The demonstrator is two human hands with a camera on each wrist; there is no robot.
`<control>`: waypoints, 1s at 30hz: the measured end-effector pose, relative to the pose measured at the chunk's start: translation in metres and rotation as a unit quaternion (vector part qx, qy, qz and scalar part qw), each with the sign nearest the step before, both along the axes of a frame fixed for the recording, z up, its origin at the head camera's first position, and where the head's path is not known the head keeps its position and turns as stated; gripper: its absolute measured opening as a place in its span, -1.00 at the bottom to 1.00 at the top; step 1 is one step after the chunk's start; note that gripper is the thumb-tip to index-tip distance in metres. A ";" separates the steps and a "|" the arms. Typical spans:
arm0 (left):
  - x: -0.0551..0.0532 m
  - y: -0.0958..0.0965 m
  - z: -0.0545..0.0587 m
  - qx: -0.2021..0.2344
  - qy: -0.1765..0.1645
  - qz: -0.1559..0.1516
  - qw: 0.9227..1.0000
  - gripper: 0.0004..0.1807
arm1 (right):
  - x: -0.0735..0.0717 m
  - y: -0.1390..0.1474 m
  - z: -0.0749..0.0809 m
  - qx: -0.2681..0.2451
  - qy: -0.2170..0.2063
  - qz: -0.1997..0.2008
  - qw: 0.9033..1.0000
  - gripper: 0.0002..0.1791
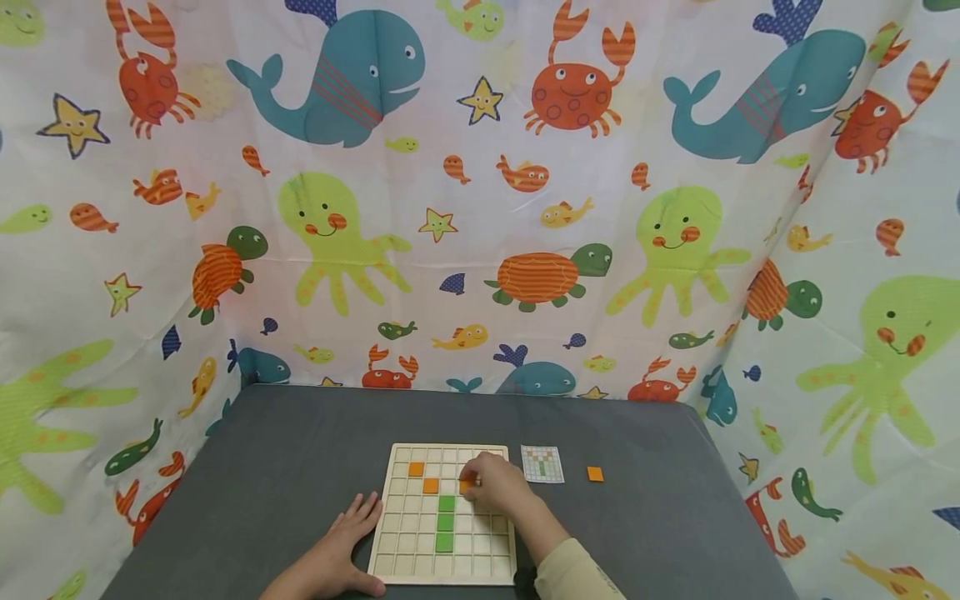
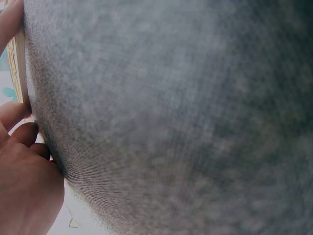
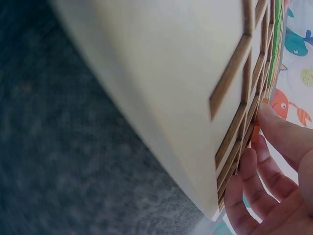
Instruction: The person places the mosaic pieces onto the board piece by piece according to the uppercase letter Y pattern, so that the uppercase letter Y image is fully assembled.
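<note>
A wooden grid board lies on the grey table. Two orange square tiles sit diagonally in its upper left cells, and three green square tiles form a column near the middle. With thumb and fingers, my right hand pinches another orange tile at a cell in the upper right part; in the right wrist view this tile shows between thumb and fingertips. Along the board's left edge, my left hand rests with fingers extended and thumb spread towards the near corner.
Just right of the board lies a small printed card showing a coloured grid pattern. Farther right, a loose orange tile lies on the grey tabletop. A sea-animal curtain encloses the table at the back and sides.
</note>
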State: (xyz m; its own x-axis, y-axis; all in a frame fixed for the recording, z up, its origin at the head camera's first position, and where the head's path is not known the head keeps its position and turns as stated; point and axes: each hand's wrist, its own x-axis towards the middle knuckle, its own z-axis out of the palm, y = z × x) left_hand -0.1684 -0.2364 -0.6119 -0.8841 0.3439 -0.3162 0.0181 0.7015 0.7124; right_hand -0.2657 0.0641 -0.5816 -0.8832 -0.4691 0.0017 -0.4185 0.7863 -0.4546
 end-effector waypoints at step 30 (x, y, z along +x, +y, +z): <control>0.000 -0.001 -0.003 -0.006 -0.004 0.008 1.000 0.41 | 0.000 0.018 -0.001 -0.089 -0.045 -0.025 0.995 -0.74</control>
